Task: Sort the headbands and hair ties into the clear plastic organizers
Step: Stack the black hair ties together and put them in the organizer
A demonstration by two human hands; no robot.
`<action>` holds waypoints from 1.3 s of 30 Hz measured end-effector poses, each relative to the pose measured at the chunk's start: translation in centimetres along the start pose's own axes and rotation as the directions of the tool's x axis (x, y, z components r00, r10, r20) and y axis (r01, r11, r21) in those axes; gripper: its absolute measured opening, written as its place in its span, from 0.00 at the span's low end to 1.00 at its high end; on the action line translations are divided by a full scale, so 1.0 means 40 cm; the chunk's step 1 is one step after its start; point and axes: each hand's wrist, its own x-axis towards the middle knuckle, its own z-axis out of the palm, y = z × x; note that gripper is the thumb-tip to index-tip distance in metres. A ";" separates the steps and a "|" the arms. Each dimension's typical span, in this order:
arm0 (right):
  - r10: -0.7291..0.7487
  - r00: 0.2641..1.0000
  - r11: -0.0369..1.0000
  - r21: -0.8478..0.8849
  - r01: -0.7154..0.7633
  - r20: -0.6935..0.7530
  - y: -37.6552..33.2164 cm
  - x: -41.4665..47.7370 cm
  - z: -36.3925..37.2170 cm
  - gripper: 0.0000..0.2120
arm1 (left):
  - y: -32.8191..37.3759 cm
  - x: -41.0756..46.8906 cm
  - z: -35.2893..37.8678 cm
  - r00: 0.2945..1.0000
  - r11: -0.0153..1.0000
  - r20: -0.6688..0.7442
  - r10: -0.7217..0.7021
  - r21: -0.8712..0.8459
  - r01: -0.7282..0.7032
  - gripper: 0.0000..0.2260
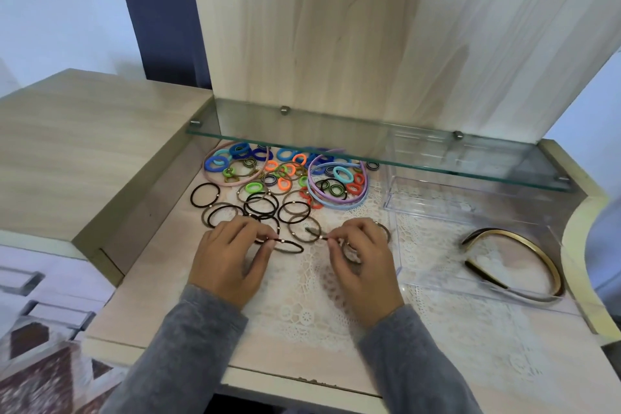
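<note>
Presently the left hand (pixel 232 255) and right hand (pixel 364 265) pinch opposite ends of a thin dark hair tie (pixel 299 241) stretched between them; likely light, elastic, limp, best taken by fingertip pinch on the cord.

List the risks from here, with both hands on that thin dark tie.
1. The thin dark tie is pinched taut between the left hand and the right hand. If either pinch slips, it may snap away.
2. The loose dark ties overlap, so lifting one may drag its neighbours along.
3. The glass shelf hangs low over the colourful ties, so reaching under it could knock knuckles.
</note>
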 end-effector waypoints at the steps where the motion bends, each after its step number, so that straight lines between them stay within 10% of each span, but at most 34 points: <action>1: 0.033 0.999 0.999 0.039 -0.032 -0.020 0.001 0.006 0.002 0.03 | -0.001 -0.002 0.000 0.999 0.999 0.010 0.030 -0.028 -0.030 0.03; 11: -0.072 0.996 0.995 0.068 0.068 0.055 0.009 -0.002 0.006 0.04 | 0.018 -0.009 -0.014 0.968 0.997 0.242 0.070 -0.032 -0.064 0.04; 27: -0.311 0.903 0.875 -0.281 0.393 0.296 -0.020 -0.025 0.021 0.03 | 0.002 0.042 0.008 0.940 0.867 0.086 -0.329 0.422 0.265 0.09; 39: -0.127 0.977 0.934 -0.313 0.175 0.169 0.007 0.017 0.022 0.09 | -0.006 0.025 0.017 0.969 0.912 0.050 -0.241 0.354 0.208 0.06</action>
